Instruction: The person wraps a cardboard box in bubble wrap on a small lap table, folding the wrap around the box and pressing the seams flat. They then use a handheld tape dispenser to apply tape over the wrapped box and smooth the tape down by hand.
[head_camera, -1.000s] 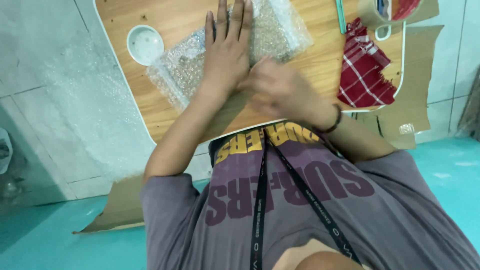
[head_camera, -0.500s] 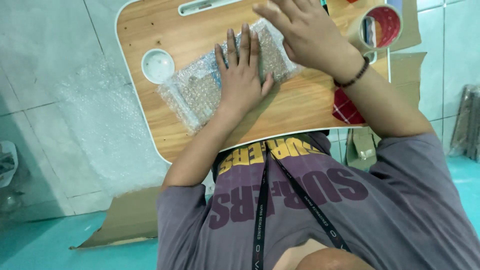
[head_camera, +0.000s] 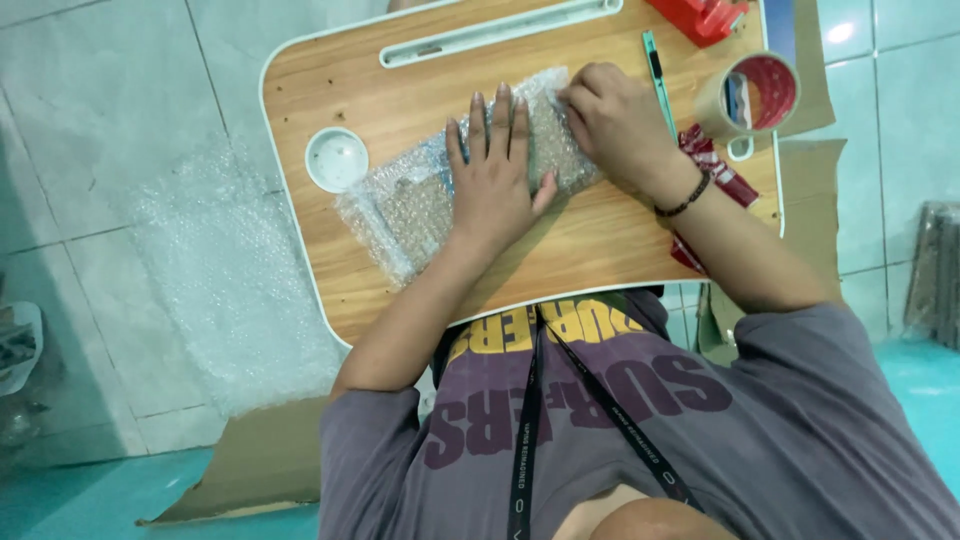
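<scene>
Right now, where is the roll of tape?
In the head view, the roll of brown tape sits at the far right corner of the wooden lap table, just beyond the right hand and beside the green cutter.

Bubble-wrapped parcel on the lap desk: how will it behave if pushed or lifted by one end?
The bubble-wrapped parcel looks flat and broad, so it probably slides rather than rolls or tips. The left hand lies flat on it while the right hand works its end; the loose plastic edges are likely floppy and slippery on the smooth wooden desk. Weight and what is inside cannot be told.

tray table (head_camera: 620, 240): matt wood grain | bubble wrap (head_camera: 410, 205): clear glossy plastic | floor tiles (head_camera: 110, 90): smooth glazed
</scene>
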